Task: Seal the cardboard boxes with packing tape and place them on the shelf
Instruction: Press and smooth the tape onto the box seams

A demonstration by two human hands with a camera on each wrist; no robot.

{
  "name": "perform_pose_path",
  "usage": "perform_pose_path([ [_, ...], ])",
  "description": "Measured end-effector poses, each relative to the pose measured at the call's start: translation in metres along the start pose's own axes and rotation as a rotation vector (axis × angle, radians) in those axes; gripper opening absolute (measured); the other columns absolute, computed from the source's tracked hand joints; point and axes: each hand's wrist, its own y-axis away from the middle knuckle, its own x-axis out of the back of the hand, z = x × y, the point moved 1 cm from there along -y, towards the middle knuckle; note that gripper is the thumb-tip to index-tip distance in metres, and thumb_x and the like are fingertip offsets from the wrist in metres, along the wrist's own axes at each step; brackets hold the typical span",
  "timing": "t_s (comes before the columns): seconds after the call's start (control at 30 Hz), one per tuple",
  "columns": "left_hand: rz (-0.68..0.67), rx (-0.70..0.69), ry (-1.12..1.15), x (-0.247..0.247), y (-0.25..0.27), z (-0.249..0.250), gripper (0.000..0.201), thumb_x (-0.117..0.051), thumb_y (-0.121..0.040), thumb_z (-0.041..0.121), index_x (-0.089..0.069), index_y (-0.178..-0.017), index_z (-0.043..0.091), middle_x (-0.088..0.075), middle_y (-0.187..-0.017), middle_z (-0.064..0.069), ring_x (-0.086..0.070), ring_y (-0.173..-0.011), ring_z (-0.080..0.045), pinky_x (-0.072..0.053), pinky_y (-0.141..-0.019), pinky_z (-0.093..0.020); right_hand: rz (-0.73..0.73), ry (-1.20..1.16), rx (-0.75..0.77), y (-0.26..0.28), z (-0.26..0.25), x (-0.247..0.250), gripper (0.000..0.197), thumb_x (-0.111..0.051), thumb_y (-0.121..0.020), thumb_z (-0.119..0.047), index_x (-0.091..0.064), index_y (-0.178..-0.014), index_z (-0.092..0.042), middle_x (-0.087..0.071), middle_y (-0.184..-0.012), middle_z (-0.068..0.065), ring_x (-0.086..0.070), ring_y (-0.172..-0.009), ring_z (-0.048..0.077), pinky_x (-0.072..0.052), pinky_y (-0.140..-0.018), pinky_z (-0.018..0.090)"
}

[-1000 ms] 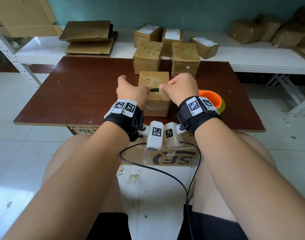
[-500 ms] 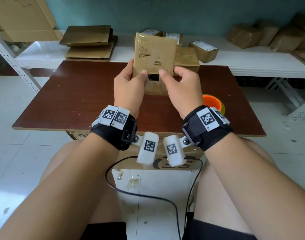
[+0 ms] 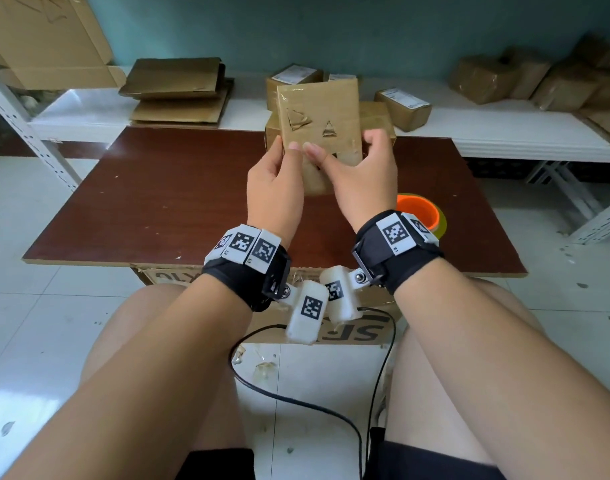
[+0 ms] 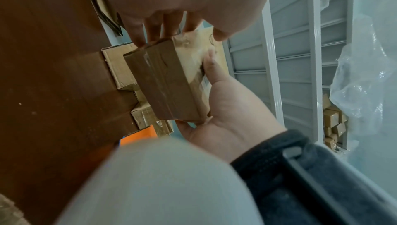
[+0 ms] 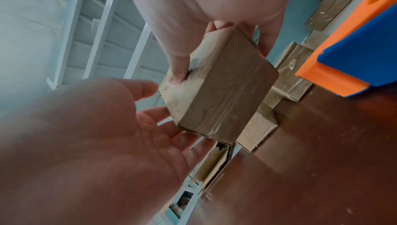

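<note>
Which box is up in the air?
The taped cardboard box with two torn triangle marks, which the left hand and right hand hold above the table. The other boxes all rest on the table or the white shelf.

Both forearms are raised, the left hand (image 3: 274,188) and right hand (image 3: 362,178) gripping the box (image 3: 319,105), thumbs in front.

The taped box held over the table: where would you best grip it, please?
Probably by its left and right narrow sides, from the near side: the box is flat and upright, broad taped face toward the person, so the left hand and right hand can each clamp one edge.
</note>
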Motion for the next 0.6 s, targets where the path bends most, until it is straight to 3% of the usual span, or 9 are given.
perform_pose_path([
  [0.07, 0.027, -0.001, -0.011, 0.001, -0.001, -0.002, 0.036, -0.05, -0.104, 0.03, -0.076, -0.128, 0.022, -0.079, -0.119, 0.005, -0.073, -0.115, -0.012, -0.058, -0.106, -0.042, 0.008, 0.004, 0.017, 0.001, 0.001, -0.002, 0.064, -0.092, -0.074, -0.057, -0.058, -0.117, -0.022, -0.064, -0.096, -0.023, -0.059, -0.081, -0.021, -0.049, -0.068, 0.007],
  [0.17, 0.038, -0.011, -0.017, 0.003, -0.003, -0.003, 0.037, -0.05, -0.103, 0.033, -0.076, -0.127, 0.024, -0.079, -0.119, 0.005, -0.073, -0.116, -0.014, -0.057, -0.107, -0.047, 0.017, 0.017, 0.018, 0.002, 0.001, -0.004, 0.062, -0.09, -0.075, -0.061, -0.059, -0.114, -0.024, -0.068, -0.098, -0.02, -0.064, -0.086, -0.013, -0.054, -0.073, 0.016],
  [0.47, 0.064, -0.017, -0.017, 0.006, -0.006, -0.005, 0.037, -0.05, -0.104, 0.029, -0.076, -0.128, 0.025, -0.08, -0.118, 0.009, -0.073, -0.115, -0.012, -0.057, -0.106, -0.046, 0.003, 0.019, 0.012, 0.001, 0.002, -0.009, 0.058, -0.085, -0.08, -0.061, -0.059, -0.116, -0.025, -0.075, -0.104, -0.015, -0.07, -0.091, -0.003, -0.057, -0.079, 0.023],
  [0.6, 0.085, -0.008, -0.067, 0.008, -0.008, -0.005, 0.03, -0.052, -0.1, 0.033, -0.079, -0.114, 0.031, -0.081, -0.106, 0.006, -0.075, -0.105, -0.025, -0.059, -0.099, -0.056, -0.021, 0.022, 0.025, 0.0, 0.005, -0.011, 0.045, -0.079, -0.089, -0.057, -0.058, -0.113, -0.025, -0.077, -0.103, -0.013, -0.071, -0.092, -0.001, -0.059, -0.082, 0.029],
])
